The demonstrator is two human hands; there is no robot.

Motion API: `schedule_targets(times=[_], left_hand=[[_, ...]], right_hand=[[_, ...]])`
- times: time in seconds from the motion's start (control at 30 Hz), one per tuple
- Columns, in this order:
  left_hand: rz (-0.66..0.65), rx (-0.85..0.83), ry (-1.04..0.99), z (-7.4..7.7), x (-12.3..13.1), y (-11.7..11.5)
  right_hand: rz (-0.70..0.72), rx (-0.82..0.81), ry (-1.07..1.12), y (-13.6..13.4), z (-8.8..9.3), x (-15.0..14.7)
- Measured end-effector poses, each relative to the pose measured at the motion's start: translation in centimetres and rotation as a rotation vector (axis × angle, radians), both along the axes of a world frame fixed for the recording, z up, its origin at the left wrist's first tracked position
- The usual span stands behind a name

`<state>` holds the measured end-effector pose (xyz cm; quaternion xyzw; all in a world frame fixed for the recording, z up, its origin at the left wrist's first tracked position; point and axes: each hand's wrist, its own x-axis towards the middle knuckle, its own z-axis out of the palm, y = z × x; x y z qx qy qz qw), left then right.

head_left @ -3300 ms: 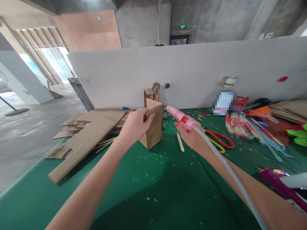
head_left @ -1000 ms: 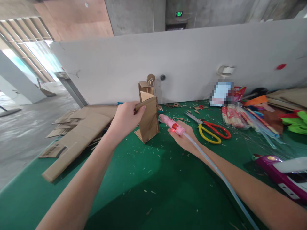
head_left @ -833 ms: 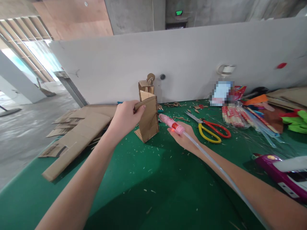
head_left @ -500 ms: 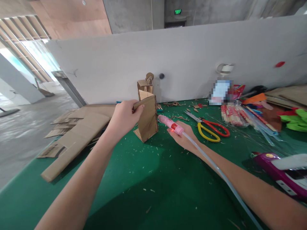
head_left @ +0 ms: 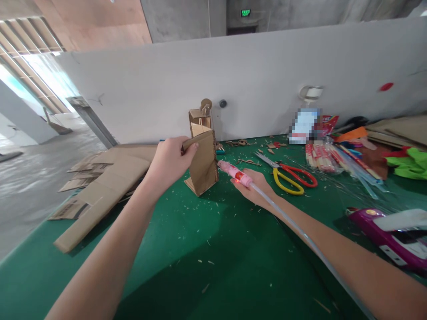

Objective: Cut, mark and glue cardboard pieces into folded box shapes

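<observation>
A small upright cardboard box stands on the green table. My left hand is closed on the box's top left edge. My right hand grips a pink glue pen with a red light lit on it. A clear glue stick trails back from the pen over my forearm. The pen's tip sits against the box's right side, low down. Behind the box stands a second small cardboard piece with a round part on top.
Flat cardboard sheets lie at the left edge. Red-and-yellow scissors, a pack of sticks and coloured sheets lie at the right. A purple tool sits near right. A grey partition closes the back.
The pen came down from in front of the box's top to its lower right side. My left hand kept its hold on the box's top edge.
</observation>
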<state>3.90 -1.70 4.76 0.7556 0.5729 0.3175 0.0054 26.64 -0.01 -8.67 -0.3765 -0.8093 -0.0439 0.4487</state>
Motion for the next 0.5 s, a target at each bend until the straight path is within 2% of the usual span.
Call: schedule_targets(times=[0.27,0.5], left_hand=[[0.008,0.000,0.002,0.08,-0.04,0.02],[0.007,0.003,0.005,0.05,-0.03,0.05]], right_hand=[[0.057,0.018,0.002,0.05,0.08,0.42],[-0.004,-0.046,-0.076,0.15,-0.24,0.46]])
